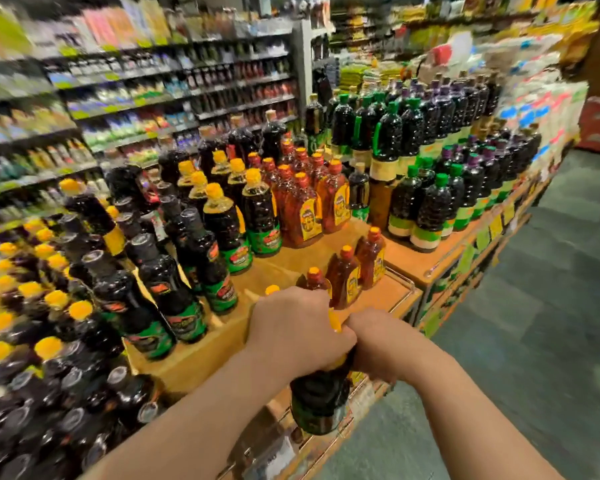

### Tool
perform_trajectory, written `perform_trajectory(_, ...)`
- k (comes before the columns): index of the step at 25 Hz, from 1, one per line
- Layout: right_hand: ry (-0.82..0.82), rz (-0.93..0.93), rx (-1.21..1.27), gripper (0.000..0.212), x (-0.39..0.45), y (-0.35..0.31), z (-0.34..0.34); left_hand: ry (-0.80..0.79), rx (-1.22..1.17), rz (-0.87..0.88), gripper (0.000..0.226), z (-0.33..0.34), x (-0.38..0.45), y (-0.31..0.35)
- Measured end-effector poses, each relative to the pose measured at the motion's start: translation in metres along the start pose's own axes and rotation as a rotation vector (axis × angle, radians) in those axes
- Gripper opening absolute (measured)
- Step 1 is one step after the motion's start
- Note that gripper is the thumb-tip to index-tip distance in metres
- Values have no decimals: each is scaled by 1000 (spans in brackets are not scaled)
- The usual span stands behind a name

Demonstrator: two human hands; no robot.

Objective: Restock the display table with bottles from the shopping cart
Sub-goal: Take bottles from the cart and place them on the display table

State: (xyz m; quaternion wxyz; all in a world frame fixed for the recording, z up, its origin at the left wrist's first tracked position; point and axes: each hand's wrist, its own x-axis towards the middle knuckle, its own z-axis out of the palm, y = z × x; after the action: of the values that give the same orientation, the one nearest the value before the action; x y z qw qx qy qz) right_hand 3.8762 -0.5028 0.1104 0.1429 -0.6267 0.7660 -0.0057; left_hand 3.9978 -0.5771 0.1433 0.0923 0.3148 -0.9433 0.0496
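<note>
The left hand wraps the neck of a dark yellow-capped bottle, and the right hand curls against the same neck from the other side, apparently to steady its weight. The bottle hangs just over the front edge of the tabletop, beside a bare patch. That patch lies between the matching green-labelled bottles and the amber bottles, likely its slot.

Both hands grip one dark bottle by its neck over the near edge of the display table: the left hand wraps the top, the right hand pinches beside it. Dark yellow-capped bottles stand left and far, amber bottles just beyond the hands. Blurred shelves run far left.
</note>
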Motion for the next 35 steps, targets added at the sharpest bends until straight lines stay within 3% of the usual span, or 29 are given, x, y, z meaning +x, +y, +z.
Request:
perform_trajectory(6,-4,-314,-65,32,76,7,1,-172,17,-280,46,13,21,-25)
perform_trajectory(11,-87,-406,-70,25,128,-4,24,-251,21,-439,50,33,20,-48)
perform_trajectory(16,-125,-372,-47,25,160,-40,55,-435,-46,-587,55,51,11,-87)
perform_trajectory(22,-147,-312,1,30,197,-71,88,-529,-73,-624,53,76,9,-129)
perform_trajectory(26,-183,-236,30,21,211,-86,102,-526,-35,-635,45,106,1,-150)
perform_trajectory(30,-201,-215,13,32,222,-95,113,-542,-43,-637,44,128,-2,-163)
perform_trajectory(35,-245,-181,54,10,230,-103,124,-537,-117,-731,52,138,-4,-171)
